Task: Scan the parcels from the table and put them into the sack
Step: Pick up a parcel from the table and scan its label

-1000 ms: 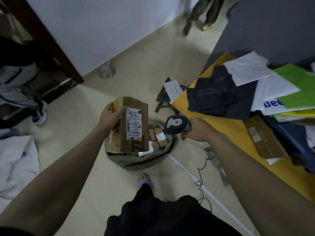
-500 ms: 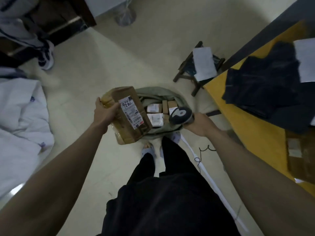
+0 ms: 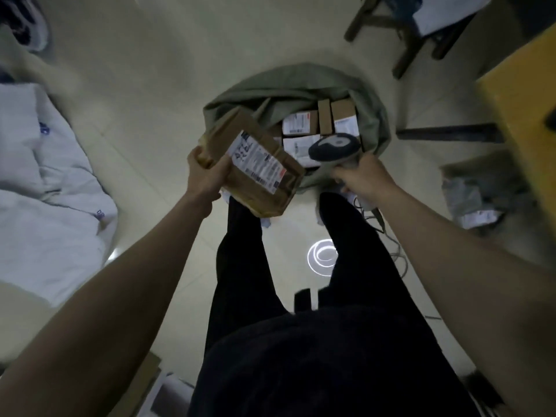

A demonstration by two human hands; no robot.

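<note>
My left hand (image 3: 204, 176) grips a brown paper parcel (image 3: 255, 176) by its left end. The parcel carries a white label and hangs tilted over the near left rim of the olive green sack (image 3: 288, 82). The sack stands open on the floor right in front of my feet, and several small cardboard boxes (image 3: 340, 115) with white labels lie inside it. My right hand (image 3: 361, 176) holds a dark barcode scanner (image 3: 334, 147) over the sack's near right side. The scanner's cable (image 3: 391, 245) trails down along the floor.
The yellow table's corner (image 3: 523, 121) juts in at the right, and a grey bag parcel (image 3: 472, 194) lies on the floor beneath it. A dark wooden stool (image 3: 400, 34) stands beyond the sack. White sacks (image 3: 45, 182) are heaped at the left. My black-trousered legs (image 3: 301, 266) fill the bottom middle.
My view has tipped down from the table to the floor. The parcel in my left hand has come down and tilted over the sack's rim. The scanner hand has stayed beside it.
</note>
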